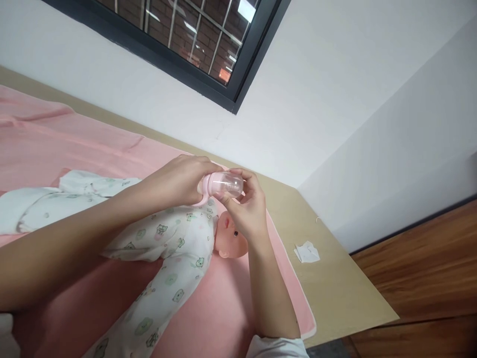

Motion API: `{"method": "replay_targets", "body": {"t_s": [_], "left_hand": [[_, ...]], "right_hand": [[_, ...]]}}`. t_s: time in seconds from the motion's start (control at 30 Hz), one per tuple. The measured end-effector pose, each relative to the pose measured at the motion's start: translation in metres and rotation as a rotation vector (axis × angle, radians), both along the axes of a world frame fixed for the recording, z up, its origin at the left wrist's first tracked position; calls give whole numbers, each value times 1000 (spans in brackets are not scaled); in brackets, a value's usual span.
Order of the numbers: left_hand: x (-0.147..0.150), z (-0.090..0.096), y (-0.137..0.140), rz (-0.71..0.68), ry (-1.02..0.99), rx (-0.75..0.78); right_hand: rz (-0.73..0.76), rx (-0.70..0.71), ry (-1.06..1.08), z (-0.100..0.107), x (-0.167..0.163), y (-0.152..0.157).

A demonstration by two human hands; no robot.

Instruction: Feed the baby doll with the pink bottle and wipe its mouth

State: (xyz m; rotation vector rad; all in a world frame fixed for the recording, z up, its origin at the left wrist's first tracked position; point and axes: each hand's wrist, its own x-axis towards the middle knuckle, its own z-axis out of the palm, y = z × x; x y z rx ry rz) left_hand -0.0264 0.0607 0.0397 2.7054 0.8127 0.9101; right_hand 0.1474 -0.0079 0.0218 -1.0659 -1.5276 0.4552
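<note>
Item 1: bottle, pink collar with a clear rounded end. I see it on my feed near the centre, held roughly level above the doll, clear end toward 3 o'clock. All clock directions below I read from it.

Item 2: left hand, at 9 o'clock. I log it as curled around the pink end, gripping.

Item 3: right hand, at 4 o'clock. Thumb and fingers grip the clear end, so I count 2 hands on 1 bottle.

Item 4: doll, head at 6 o'clock, partly hidden by the right hand and forearm. 1 dark eye and the red mouth show to me.

Item 5: outfit, white with green and grey prints, on the doll; 1 sleeve runs toward 7 o'clock.

Item 6: blanket, pink, spread beneath the doll.

Item 7: table, tan top, under the blanket, corner at 4 o'clock.

Item 8: cloth or tissue, white, folded, bare tabletop around it, at 4 o'clock; I cannot tell which.

Item 9: window, dark frame, 11 to 12 o'clock.
</note>
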Motion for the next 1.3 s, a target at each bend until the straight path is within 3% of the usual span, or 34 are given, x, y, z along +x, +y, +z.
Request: {"method": "replay_targets", "body": {"t_s": [0.23, 0.37, 0.5, 0.63, 0.73, 0.87, 1.03, 1.17, 1.3], "left_hand": [[0, 2, 0, 29, 19, 49], [-3, 3, 6, 124, 15, 53], [-13, 12, 15, 307, -17, -23], [-28, 18, 28, 416, -87, -95], [-37, 14, 43, 506, -60, -96], [-45, 6, 65, 600, -29, -87], [-46, -1, 80, 600, -59, -159], [-45, -11, 96, 576, -54, -227], [-48, -28, 120, 575, -5, -259]], "right_hand": [[-3, 15, 42, -6, -3, 6], [-106, 141, 65, -1, 1, 2], [-284, 282, 62, 14, 24, -4], [-401, 244, 50, 12, 70, 12], [-529, 155, 38, -15, 113, 43], [-760, -117, -151, -77, 164, 75], [-821, -313, -379, -146, 200, 85], [-772, -379, -425, -172, 216, 89], [-808, -352, -350, -177, 220, 91]]}}
